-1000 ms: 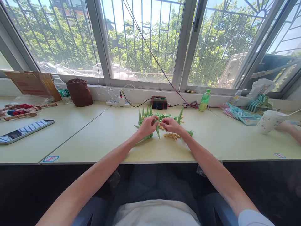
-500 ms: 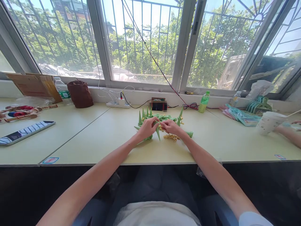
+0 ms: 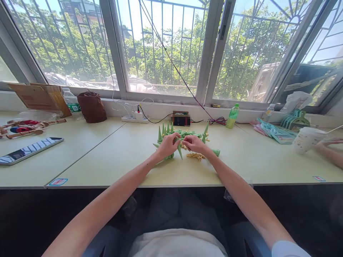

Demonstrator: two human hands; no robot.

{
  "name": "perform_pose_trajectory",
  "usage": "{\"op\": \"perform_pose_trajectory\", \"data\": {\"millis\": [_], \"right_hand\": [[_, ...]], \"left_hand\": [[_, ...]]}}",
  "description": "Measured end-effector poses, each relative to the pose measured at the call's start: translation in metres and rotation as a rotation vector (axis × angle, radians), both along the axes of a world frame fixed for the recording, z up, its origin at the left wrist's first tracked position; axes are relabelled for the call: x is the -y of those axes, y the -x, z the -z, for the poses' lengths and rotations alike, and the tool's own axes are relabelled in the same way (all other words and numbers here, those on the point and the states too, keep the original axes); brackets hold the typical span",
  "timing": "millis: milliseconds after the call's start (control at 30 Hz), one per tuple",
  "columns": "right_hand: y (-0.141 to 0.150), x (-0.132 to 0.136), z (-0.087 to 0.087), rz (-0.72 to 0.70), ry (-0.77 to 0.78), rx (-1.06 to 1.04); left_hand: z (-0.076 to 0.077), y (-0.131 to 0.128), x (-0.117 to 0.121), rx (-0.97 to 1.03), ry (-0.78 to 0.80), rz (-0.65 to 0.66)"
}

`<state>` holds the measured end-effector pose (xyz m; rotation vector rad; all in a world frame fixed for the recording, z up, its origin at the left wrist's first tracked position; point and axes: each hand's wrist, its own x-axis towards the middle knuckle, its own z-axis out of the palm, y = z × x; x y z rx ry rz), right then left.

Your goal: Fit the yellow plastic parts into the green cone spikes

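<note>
My left hand (image 3: 168, 144) is closed on a pointed green cone piece (image 3: 180, 152), whose tip points down toward the table. Close beside it, the fingers of my right hand (image 3: 195, 143) are pinched together; what they hold, if anything, is too small to make out. Behind both hands lies a pile of green pieces (image 3: 187, 133). Several green cones (image 3: 160, 134) stand upright at its left, and another cone (image 3: 205, 129) stands at its right. Small yellow pieces (image 3: 197, 156) lie on the table by my right wrist. A green cylinder (image 3: 216, 152) pokes out beyond that wrist.
At the back are a power strip (image 3: 134, 118), a small black device (image 3: 181, 120) and a green bottle (image 3: 232, 116). A phone (image 3: 30, 151) and brown bag (image 3: 92, 106) lie left. Rightward are a cup (image 3: 308, 140) and another person's hand (image 3: 331, 151).
My right fingertips have drawn slightly away from my left hand, which stays on the green cone. At the far right, the other person's hand has shifted by the cup.
</note>
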<state>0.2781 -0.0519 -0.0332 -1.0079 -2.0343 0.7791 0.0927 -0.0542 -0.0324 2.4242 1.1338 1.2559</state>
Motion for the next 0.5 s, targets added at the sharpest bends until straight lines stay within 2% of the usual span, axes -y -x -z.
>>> {"op": "perform_pose_trajectory", "data": {"millis": [400,500], "right_hand": [[-0.0014,-0.0098,0.0096,-0.012,-0.027,0.05],[0.0003,-0.0092,0.0098,-0.007,-0.029,0.023]], "left_hand": [[0.0009,0.001,-0.0005,-0.001,-0.004,0.014],[-0.0002,0.0009,-0.0031,0.05,0.041,0.009]]}}
